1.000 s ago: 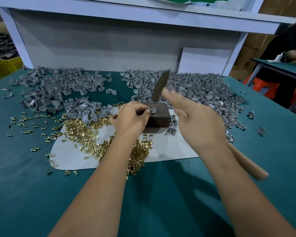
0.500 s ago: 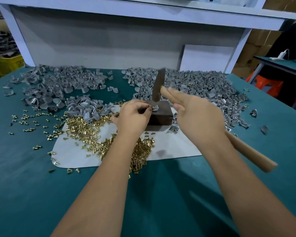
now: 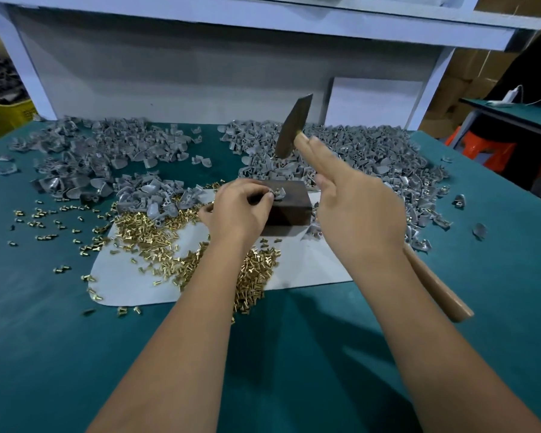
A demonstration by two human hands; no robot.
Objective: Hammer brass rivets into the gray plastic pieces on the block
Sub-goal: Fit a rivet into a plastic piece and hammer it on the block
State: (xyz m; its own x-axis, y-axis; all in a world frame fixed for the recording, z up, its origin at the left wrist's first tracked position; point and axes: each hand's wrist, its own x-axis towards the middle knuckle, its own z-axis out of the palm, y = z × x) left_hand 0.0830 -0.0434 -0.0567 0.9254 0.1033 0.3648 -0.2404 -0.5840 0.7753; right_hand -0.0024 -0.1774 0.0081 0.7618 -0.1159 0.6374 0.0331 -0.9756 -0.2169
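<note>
A dark block [image 3: 289, 203] stands on a white sheet [image 3: 310, 267] on the green table. On its top lies a gray plastic piece [image 3: 278, 192] with a brass rivet in it. My left hand [image 3: 238, 210] pinches that piece at the block's left edge. My right hand [image 3: 356, 210] grips a wooden-handled hammer [image 3: 294, 126]. The hammer head is raised well above the block, tilted back. The handle's end [image 3: 441, 292] sticks out behind my wrist.
Loose brass rivets [image 3: 150, 235] lie heaped on the sheet and scattered to the left. Piles of gray plastic pieces [image 3: 372, 151] cover the back right, and more gray pieces [image 3: 91, 154] the back left. A white shelf frame [image 3: 200, 73] walls the rear.
The hammer head, down at the block half a second ago, has swung up and away from it. My left hand stays at the piece on the block.
</note>
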